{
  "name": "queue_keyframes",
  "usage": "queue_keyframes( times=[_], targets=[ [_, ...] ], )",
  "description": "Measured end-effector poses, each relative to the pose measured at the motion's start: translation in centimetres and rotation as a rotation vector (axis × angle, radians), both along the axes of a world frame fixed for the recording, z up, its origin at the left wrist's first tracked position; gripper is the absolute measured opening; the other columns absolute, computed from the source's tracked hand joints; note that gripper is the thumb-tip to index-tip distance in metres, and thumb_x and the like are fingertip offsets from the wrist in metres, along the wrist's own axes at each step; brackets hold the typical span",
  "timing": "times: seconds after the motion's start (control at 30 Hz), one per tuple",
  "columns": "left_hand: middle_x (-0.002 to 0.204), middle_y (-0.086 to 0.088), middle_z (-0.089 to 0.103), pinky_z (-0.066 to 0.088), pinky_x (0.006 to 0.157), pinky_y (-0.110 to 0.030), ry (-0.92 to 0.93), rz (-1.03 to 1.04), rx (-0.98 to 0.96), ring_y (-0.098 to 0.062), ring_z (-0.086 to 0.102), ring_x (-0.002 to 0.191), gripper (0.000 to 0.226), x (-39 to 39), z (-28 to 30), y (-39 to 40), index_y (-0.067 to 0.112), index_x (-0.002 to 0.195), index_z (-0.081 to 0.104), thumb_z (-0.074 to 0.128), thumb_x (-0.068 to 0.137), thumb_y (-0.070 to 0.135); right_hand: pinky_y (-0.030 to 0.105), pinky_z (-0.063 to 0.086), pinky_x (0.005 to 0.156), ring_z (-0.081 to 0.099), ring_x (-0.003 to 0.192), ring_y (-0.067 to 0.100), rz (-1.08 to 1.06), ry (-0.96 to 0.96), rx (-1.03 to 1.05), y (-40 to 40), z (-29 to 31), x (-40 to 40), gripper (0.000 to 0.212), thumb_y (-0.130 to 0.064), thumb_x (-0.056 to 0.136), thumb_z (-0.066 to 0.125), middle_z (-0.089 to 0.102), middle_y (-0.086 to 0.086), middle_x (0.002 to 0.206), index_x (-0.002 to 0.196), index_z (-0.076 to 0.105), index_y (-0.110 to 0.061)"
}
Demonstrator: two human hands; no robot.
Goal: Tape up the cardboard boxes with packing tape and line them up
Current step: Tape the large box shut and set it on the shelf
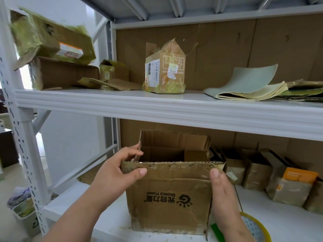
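Open cardboard box (170, 194) stands on the lower shelf (111, 222), print upside down, top flaps up. Step in hand looks like folding flaps shut before taping: fold the short flaps first, then the long ones, keep the seam tight and edges square. Left hand (115, 170) pinches the near flap's left corner, thumb on the outer face, fingers curled over the rim. Right hand (222, 189) lies flat on the right side, fingers straight and pressed together. Packing tape roll (257, 227) sits just beside the right wrist.
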State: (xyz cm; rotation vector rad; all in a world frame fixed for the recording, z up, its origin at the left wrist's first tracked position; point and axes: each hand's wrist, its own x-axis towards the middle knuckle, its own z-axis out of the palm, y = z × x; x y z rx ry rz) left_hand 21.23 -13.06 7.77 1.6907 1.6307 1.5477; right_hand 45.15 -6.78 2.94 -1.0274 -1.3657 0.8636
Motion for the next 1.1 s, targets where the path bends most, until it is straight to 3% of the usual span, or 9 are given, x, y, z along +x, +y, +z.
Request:
queue_keyframes(
  times=[0.17,0.27,0.37,0.43,0.57,0.63,0.73,0.9,1.1],
  targets=[
    [0.136,0.043,0.043,0.037,0.113,-0.045,0.036,0.012,0.017,0.005,0.041,0.133,0.057,-0.1,-0.3,-1.0,0.068,0.108,0.06,0.082,0.075,0.026,0.04,0.024,0.118,0.038,0.136,0.01,0.014,0.106,-0.146,-0.3,-0.6,0.8,0.129,-0.109,0.045,0.019,0.046,-0.012,0.142,0.14,0.051,-0.028],
    [0.136,0.043,0.043,0.04,0.11,-0.047,0.005,-0.021,-0.006,0.001,0.041,0.134,0.021,-0.5,-0.3,-1.3,0.044,0.085,0.078,0.088,0.069,0.036,0.042,0.027,0.118,0.046,0.133,0.01,0.077,0.192,-0.172,-0.4,-1.0,1.1,0.111,-0.107,0.053,0.019,0.062,-0.009,0.134,0.123,0.067,-0.035],
    [0.136,0.037,0.049,0.038,0.109,-0.046,-0.049,-0.047,0.006,-0.004,0.046,0.132,0.049,0.0,-0.3,-2.1,0.023,0.078,0.078,0.07,0.064,0.07,0.038,0.033,0.111,0.053,0.126,0.011,0.114,0.256,-0.182,-0.5,-0.8,1.2,0.098,-0.105,0.056,0.024,0.071,-0.007,0.119,0.111,0.073,-0.04],
    [0.126,0.023,0.063,0.042,0.105,-0.046,-0.175,0.0,0.037,-0.013,0.056,0.123,0.048,0.9,0.2,-2.9,0.034,0.087,0.077,0.056,0.077,0.076,0.038,0.031,0.112,0.053,0.126,0.011,0.094,0.273,-0.194,-0.5,-0.8,1.3,0.101,-0.103,0.058,0.03,0.069,-0.007,0.123,0.119,0.07,-0.033],
    [0.106,0.01,0.073,0.049,0.097,-0.057,-0.399,0.105,0.042,-0.026,0.065,0.108,0.006,0.7,0.8,-2.6,0.031,0.091,0.063,0.068,0.09,0.034,0.044,0.039,0.109,0.055,0.127,0.018,0.101,0.284,-0.206,-0.6,-1.0,2.1,0.085,-0.09,0.07,0.049,0.065,-0.002,0.129,0.124,0.067,-0.027],
    [0.108,0.009,0.07,0.049,0.098,-0.049,-0.356,0.103,-0.057,-0.021,0.064,0.11,0.041,0.6,1.0,-2.4,0.031,0.12,0.059,0.067,0.088,0.006,0.04,0.042,0.105,0.057,0.124,0.016,0.134,0.297,-0.167,-0.8,-0.7,2.4,0.042,-0.055,0.096,0.049,0.068,0.001,0.124,0.106,0.077,-0.024],
    [0.106,0.008,0.072,0.049,0.096,-0.043,-0.357,0.073,-0.162,-0.016,0.065,0.104,0.048,1.0,1.1,-3.2,0.042,0.116,0.065,0.068,0.086,0.006,0.031,0.045,0.096,0.061,0.114,0.01,0.176,0.24,-0.059,-1.6,0.1,3.2,0.039,-0.009,0.098,0.044,0.074,-0.002,0.11,0.084,0.079,-0.017],
    [0.107,0.004,0.07,0.053,0.088,-0.043,-0.36,0.251,-0.131,-0.02,0.065,0.102,0.018,1.0,1.1,-3.5,0.029,0.102,0.071,0.076,0.084,0.033,0.032,0.044,0.08,0.066,0.098,0.02,0.213,0.211,-0.015,-2.4,0.6,4.4,0.025,-0.001,0.09,0.051,0.074,0.009,0.098,0.095,0.074,-0.011],
    [0.077,0.01,0.07,0.048,0.071,-0.035,-0.076,0.422,-0.102,-0.019,0.063,0.076,0.013,2.5,1.2,-4.0,0.03,0.079,0.069,0.065,0.088,0.021,0.034,0.046,0.09,0.062,0.107,0.017,0.203,0.057,0.006,-1.0,2.6,5.2,0.025,-0.015,0.09,0.064,0.068,0.001,0.113,0.101,0.076,-0.033]
  ],
)
